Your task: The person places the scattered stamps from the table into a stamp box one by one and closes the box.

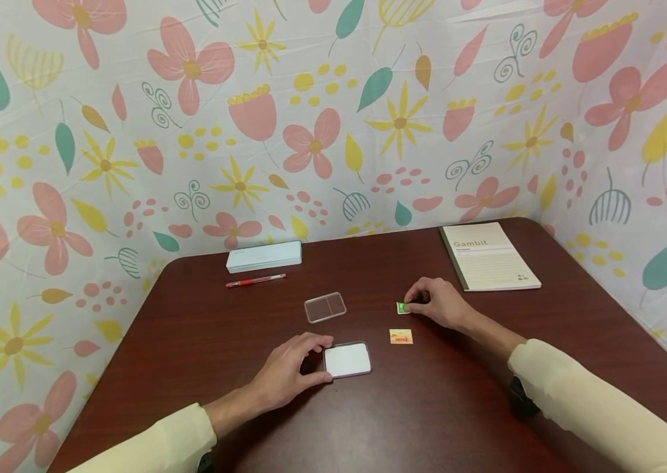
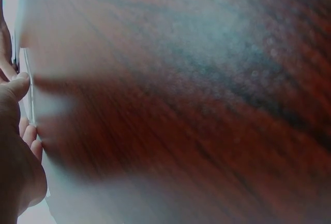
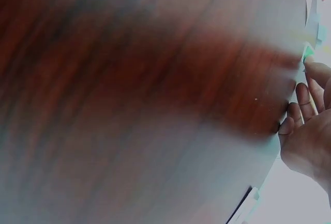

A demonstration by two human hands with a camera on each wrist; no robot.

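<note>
On the table, my left hand [image 1: 287, 369] holds a small clear case [image 1: 347, 376] with a white filling by its left end. The thumb is at the near corner and the fingers at the far one. The left wrist view shows the left hand [image 2: 20, 131] at the case's thin edge [image 2: 29, 87]. Farther right, my right hand [image 1: 438, 303] pinches a small green-and-white square packet [image 1: 401, 307] between thumb and fingertip. The packet's green face [image 3: 309, 52] peeks past the thumb in the right wrist view. Just nearer lies an orange-and-yellow square packet [image 1: 401, 337], untouched.
A clear lid-like frame with a dividing line [image 1: 325, 307] lies beyond the left hand. Farther back are a red pen [image 1: 256, 280] and a pale blue box [image 1: 264, 257]. A notebook marked Gambit [image 1: 489, 257] lies at the back right. Flower-patterned cloth [image 1: 333, 203] hangs behind the table.
</note>
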